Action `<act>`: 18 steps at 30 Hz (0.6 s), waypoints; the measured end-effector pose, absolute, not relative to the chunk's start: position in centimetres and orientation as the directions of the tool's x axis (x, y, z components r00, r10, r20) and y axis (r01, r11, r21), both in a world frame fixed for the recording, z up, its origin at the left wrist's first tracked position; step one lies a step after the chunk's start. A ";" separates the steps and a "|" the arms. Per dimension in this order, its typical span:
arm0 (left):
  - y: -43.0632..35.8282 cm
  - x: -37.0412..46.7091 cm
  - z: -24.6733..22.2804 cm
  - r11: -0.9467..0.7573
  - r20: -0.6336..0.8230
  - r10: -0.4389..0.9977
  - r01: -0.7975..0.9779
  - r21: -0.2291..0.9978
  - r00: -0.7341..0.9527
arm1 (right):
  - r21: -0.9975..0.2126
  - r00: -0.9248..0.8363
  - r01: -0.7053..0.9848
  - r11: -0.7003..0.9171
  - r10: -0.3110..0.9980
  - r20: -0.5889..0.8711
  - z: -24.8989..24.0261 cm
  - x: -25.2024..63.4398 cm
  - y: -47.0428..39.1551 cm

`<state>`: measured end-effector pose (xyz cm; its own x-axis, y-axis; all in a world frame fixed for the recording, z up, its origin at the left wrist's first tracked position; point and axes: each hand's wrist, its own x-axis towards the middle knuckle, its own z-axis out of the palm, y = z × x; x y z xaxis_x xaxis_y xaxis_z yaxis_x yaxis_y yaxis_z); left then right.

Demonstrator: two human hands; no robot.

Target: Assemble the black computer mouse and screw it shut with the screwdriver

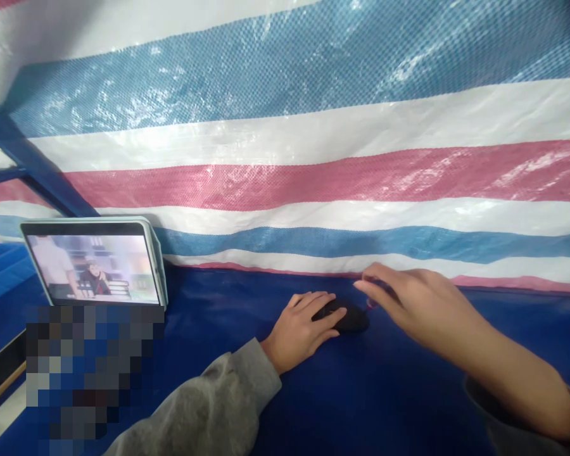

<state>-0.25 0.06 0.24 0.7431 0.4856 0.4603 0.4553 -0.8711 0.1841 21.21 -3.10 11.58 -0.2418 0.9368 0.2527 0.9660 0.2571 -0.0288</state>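
On the blue surface near the striped sheet, the left hand (304, 329) rests on a black object (350, 318), fingers slightly spread. Just right of it, the right hand (420, 304) curls thumb and fingertips together by a small purple item (371, 303); whether they pinch it, I cannot tell. A tablet (95, 266) stands at far left.

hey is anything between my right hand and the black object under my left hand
Only something small and purplish, too blurred to name, shows between your right hand and the black object; your left hand covers its other end.
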 end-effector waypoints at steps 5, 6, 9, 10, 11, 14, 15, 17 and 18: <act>0.1 -0.2 0.3 -0.873 0.463 0.483 0.453 0.183 0.743 | -0.041 -0.285 0.951 0.307 0.919 0.272 11.6 21.3 -3.2; 0.1 -0.2 0.3 -0.872 0.461 0.483 0.453 0.183 0.744 | -0.044 -0.289 0.949 0.313 0.917 0.276 11.6 21.3 -3.2; 0.0 -0.2 0.4 -0.871 0.456 0.486 0.457 0.182 0.745 | -0.013 -0.233 0.969 0.245 0.933 0.273 11.4 21.4 -3.1; 0.0 -0.2 0.5 -0.871 0.456 0.487 0.457 0.182 0.745 | -0.008 -0.216 0.974 0.227 0.938 0.270 11.3 21.5 -3.1; 0.0 -0.2 0.5 -0.871 0.456 0.487 0.457 0.183 0.745 | -0.013 -0.215 0.974 0.227 0.939 0.269 11.3 21.4 -3.1; 0.0 -0.2 0.5 -0.871 0.455 0.486 0.456 0.183 0.746 | -0.057 -0.267 0.955 0.292 0.926 0.268 11.3 21.4 -3.2; 0.0 -0.2 0.4 -0.870 0.453 0.487 0.457 0.183 0.747 | -0.064 -0.275 0.951 0.302 0.924 0.266 11.3 21.4 -3.2; 0.1 -0.1 0.3 -0.869 0.451 0.489 0.461 0.181 0.746 | -0.051 -0.256 0.960 0.277 0.932 0.256 11.3 21.3 -3.1; 0.1 -0.1 0.2 -0.869 0.451 0.489 0.461 0.180 0.746 | -0.038 -0.235 0.967 0.252 0.939 0.253 11.3 21.3 -3.1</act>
<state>-0.14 0.07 0.22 0.7462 0.4893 0.4514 0.4610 -0.8690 0.1799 21.32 -3.14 11.34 -0.2352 0.9385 0.2527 0.9669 0.2524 -0.0376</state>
